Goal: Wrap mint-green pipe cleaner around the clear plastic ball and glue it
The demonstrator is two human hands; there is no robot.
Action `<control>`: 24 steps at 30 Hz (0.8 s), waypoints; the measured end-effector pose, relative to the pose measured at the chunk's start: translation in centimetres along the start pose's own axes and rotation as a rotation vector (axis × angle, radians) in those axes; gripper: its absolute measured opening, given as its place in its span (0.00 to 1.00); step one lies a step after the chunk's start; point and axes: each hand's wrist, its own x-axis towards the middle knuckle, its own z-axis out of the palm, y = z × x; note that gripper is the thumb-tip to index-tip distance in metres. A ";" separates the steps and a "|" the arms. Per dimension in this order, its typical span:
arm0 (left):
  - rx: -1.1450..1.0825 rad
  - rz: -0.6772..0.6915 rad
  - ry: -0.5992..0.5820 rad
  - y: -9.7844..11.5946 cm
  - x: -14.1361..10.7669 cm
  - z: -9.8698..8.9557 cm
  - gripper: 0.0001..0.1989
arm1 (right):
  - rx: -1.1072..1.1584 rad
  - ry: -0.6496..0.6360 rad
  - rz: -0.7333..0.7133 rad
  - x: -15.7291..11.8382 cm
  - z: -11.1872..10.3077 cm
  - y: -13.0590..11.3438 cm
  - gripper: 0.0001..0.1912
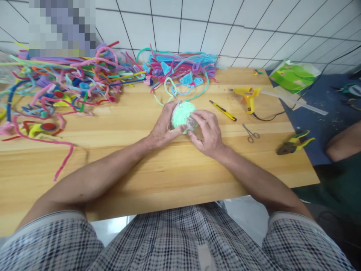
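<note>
Half-curled left hand point(164, 127) cradles ball point(183, 113), likely light, soft, best held by its sides; bent right hand point(210, 133) grips its edge

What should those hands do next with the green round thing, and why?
Maybe the right hand should gently press the pale patch on the green round thing, since its fingers already touch there and the left hand steadies the other side.
</note>
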 end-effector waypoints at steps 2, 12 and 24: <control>0.032 0.021 0.012 0.0 0.0 0.2 0.44 | 0.000 -0.014 0.012 0.0 -0.1 0.0 0.33; 0.124 0.103 0.097 -0.4 -0.6 1.3 0.43 | 0.001 -0.016 0.052 -0.6 -0.7 0.8 0.30; 0.123 0.122 0.110 -0.7 -0.7 1.2 0.43 | 0.013 0.002 0.016 -0.5 -0.8 0.3 0.34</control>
